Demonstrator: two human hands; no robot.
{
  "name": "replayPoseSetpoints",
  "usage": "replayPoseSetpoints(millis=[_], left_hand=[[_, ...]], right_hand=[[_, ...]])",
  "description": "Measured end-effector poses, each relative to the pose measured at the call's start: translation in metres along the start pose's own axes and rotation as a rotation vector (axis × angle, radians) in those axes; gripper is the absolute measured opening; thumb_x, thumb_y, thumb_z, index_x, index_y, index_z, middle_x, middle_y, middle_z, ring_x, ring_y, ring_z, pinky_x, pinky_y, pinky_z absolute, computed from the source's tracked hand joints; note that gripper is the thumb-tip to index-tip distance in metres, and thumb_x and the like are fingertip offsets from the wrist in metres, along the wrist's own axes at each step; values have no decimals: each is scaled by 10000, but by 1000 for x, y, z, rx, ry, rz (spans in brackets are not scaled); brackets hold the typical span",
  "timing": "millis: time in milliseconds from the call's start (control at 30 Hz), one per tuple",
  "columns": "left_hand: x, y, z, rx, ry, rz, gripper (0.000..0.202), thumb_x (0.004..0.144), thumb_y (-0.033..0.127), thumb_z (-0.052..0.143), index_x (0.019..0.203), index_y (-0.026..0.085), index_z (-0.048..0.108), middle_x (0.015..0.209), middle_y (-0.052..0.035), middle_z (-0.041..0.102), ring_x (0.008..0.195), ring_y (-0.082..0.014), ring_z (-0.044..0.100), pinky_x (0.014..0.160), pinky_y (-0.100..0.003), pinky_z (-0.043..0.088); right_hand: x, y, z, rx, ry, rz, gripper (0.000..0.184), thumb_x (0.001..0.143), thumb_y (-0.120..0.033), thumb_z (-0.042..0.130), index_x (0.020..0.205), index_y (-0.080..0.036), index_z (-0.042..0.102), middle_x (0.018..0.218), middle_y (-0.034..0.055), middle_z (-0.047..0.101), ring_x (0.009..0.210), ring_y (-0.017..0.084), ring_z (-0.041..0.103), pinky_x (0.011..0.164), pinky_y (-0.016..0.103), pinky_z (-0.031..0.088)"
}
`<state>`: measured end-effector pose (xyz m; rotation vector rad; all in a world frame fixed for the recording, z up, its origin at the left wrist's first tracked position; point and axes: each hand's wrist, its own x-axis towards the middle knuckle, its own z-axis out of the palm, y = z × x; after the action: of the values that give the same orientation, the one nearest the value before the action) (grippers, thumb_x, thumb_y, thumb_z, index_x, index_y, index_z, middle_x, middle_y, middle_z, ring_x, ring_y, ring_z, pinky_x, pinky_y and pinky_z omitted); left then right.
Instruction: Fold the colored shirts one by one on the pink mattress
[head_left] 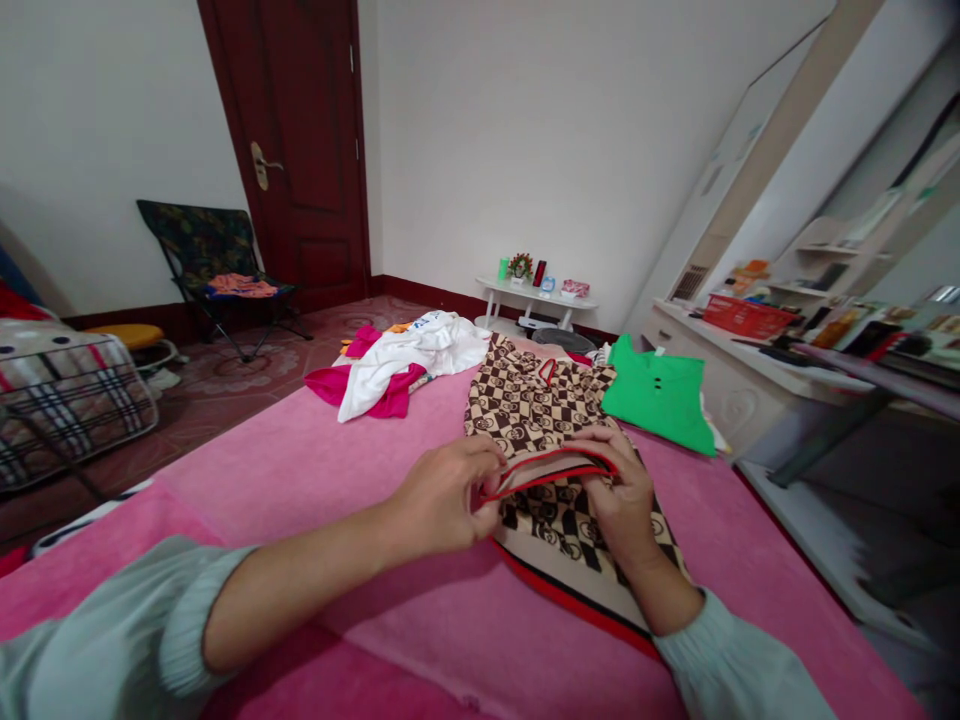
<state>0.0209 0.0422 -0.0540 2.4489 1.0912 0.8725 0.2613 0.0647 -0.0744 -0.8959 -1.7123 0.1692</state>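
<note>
A soft garment [536,405] in a brown and cream checkerboard is spread flat on the pink bed [322,470], near its middle and just ahead of the person. Small round emblems are set in its squares, its edges are piped in red, and a black and red band is seen along the near hem.

A red-edged fold is raised off the fabric. It is pinched at one end by the left hand [442,500], whose grip is clenched on the trim between thumb and fingers. The other end is grasped by the right hand [622,495], with the fingers curled over the cloth. Pale ribbed sleeves [150,640] are worn on both arms.

A smooth green top [660,395] with two dark buttons is laid just beside the garment on the right. A crumpled white shirt [420,355] is heaped over a magenta cloth [375,392] at the far end of the bed.

The part of the garment under the hands is hidden. The emblems are too small to be read, and the blue print on the white shirt cannot be made out. The desk [697,340] at the right is blurred, and only a red basket [746,317] on it is told clearly. A folding chair [206,245] is seen beside a dark red door [300,150].
</note>
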Motion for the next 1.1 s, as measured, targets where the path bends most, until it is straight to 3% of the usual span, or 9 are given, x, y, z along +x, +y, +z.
replayPoseSetpoints(millis=[167, 300, 400, 567, 667, 733, 867, 967, 1100], left_hand=[[-10, -3, -14, -6, -94, 30, 117, 633, 115, 550, 710, 201, 531, 757, -2, 632, 708, -155, 577, 673, -258, 437], [-21, -11, -13, 80, -205, 36, 331, 598, 62, 502, 885, 213, 570, 761, 14, 636, 684, -154, 575, 634, -248, 418], [-24, -13, -14, 125, -294, 90, 409, 567, 33, 477, 913, 222, 587, 819, -4, 635, 734, -168, 583, 657, -257, 432], [-20, -5, -27, 160, -351, 165, 202, 585, 69, 527, 717, 209, 590, 782, -27, 601, 727, -181, 564, 653, -281, 433], [-10, 4, -37, 107, -401, 172, 48, 716, 211, 599, 672, 201, 615, 762, -33, 623, 699, -172, 567, 645, -278, 432], [5, 8, -38, 105, -424, 148, 190, 810, 296, 556, 666, 197, 629, 694, -20, 620, 617, -145, 546, 597, -262, 414], [63, 0, -15, 140, -377, 87, 285, 886, 264, 425, 758, 184, 667, 691, -21, 648, 627, -143, 572, 623, -248, 433], [113, -25, 22, 200, -249, 16, 284, 849, 212, 451, 1027, 159, 666, 1062, -94, 674, 936, -202, 626, 835, -291, 463], [151, -71, 73, 250, -199, -132, 465, 888, 294, 440, 1303, 95, 506, 1382, -177, 489, 1193, -253, 535, 1011, -352, 399]], right_hand=[[5, 2, -7, 110, -417, -57, 280, 712, -46, 509, 836, -218, 692, 855, 45, 654, 838, 194, 606, 766, 341, 487], [3, -3, -5, 14, -674, -53, 333, 636, 0, 482, 799, -214, 678, 792, 14, 648, 762, 161, 598, 712, 284, 476], [1, -11, -1, -37, -770, -25, 329, 644, -2, 489, 799, -217, 684, 763, 3, 635, 723, 148, 586, 691, 263, 469], [4, -23, -2, 28, -832, -5, 320, 674, -24, 529, 838, -236, 705, 817, 4, 648, 766, 153, 600, 728, 263, 480], [9, -25, -7, 121, -919, 63, 164, 761, -179, 641, 892, -231, 725, 875, 20, 652, 801, 163, 605, 754, 276, 486], [11, -24, -9, 201, -964, 116, 178, 818, -346, 649, 910, -222, 737, 901, 33, 653, 819, 168, 607, 758, 279, 485], [10, -21, -8, 263, -977, 244, 386, 926, -476, 474, 899, -205, 747, 905, 40, 645, 813, 152, 606, 718, 254, 467], [8, -20, -4, 235, -966, 311, 346, 899, -457, 536, 838, -194, 752, 887, 37, 644, 801, 148, 609, 718, 248, 464], [6, -17, -2, 216, -940, 388, 266, 868, -403, 595, 853, -193, 757, 885, 41, 672, 811, 158, 625, 751, 257, 475]])
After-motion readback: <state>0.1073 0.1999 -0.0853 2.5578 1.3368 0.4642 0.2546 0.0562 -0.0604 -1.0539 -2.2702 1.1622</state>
